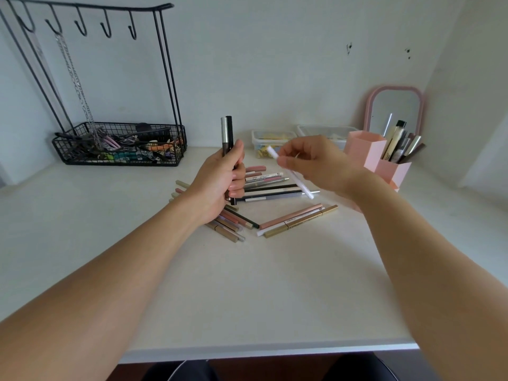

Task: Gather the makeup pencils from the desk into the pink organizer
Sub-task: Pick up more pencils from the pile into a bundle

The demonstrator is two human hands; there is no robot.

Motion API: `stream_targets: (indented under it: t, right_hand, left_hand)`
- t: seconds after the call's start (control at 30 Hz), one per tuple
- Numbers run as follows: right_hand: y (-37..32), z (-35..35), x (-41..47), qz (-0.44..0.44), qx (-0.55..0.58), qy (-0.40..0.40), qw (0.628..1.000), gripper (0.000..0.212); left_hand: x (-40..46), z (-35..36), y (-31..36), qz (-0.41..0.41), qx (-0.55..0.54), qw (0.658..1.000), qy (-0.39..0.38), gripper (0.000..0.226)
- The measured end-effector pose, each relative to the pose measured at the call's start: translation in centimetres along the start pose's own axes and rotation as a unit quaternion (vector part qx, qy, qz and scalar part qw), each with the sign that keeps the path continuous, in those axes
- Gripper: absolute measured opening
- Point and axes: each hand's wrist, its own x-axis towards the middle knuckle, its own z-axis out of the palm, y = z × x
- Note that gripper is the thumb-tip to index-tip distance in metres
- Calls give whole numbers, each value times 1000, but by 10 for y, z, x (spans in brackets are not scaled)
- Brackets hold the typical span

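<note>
Risk assessment: the right hand (316, 163) pinches a single white pencil (291, 173) between thumb and fingertips, held aslant above the tabletop (247, 284); the pencil shows blurred, so the pinch cannot be judged closely, and a light hold of this kind could let it slip or swing on the way to the pink organizer (382, 160). The left hand (220, 182) is wrapped round a small upright bundle of dark and silver pencils (227, 136); adding more to that bundle may loosen the fist and let one slide out below. The organizer's rear compartment already holds several tall items leaning outward, so a pencil pushed in carelessly could foul them or tip the light container; its front compartments appear free. The loose pencils (275, 185) lie crossed and overlapping, and pulling one from beneath may roll its neighbours toward the tabletop edge. Condition of the items: slim, smooth, round or faceted sticks in pink, gold, black, grey and white, some with metallic caps, heaped in roughly three groups between and below the two hands, near the organizer, which stands at the right rear before a pink-framed mirror (394, 111). A fair number remain ungathered.
</note>
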Motion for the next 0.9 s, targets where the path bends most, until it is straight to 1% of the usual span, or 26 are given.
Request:
stream_targets:
  t: [0.07,0.13,0.27,0.37,0.47,0.53,0.57,0.63,0.73,0.83,0.9]
  right_hand:
    - [-3,8,1,0,116,19,993,19]
    - [-4,15,4,2,193,35,981,20]
    - [-8,27,5,20,283,42,958,20]
    - [-8,35,5,36,313,45,948,17]
    - [-11,42,4,28,331,44,942,20]
    - [-13,45,4,31,337,49,940,24]
    - [-13,46,4,33,339,56,939,22]
    - [-13,46,3,31,332,66,940,14]
    - [-13,47,3,24,313,74,947,12]
    - [-13,43,3,35,300,78,950,18]
    - [-9,37,4,42,234,89,967,18]
  left_hand:
    - [-1,1,1,-4,5,1000,-9,37]
    - [-3,3,2,-8,15,1000,-23,37]
    - [-6,6,1,3,40,998,-53,35]
    - [-7,9,0,9,90,995,-47,25]
    - [-8,8,-3,12,129,990,-55,13]
    - [-9,9,-4,11,137,988,-70,9]
    - [-9,10,-3,9,135,988,-76,10]
    - [-9,11,-3,4,117,990,-82,19]
    - [-7,11,-7,13,110,991,-81,32]
    - [-7,10,-7,23,105,993,-58,34]
    - [-6,8,-4,32,101,994,-33,34]
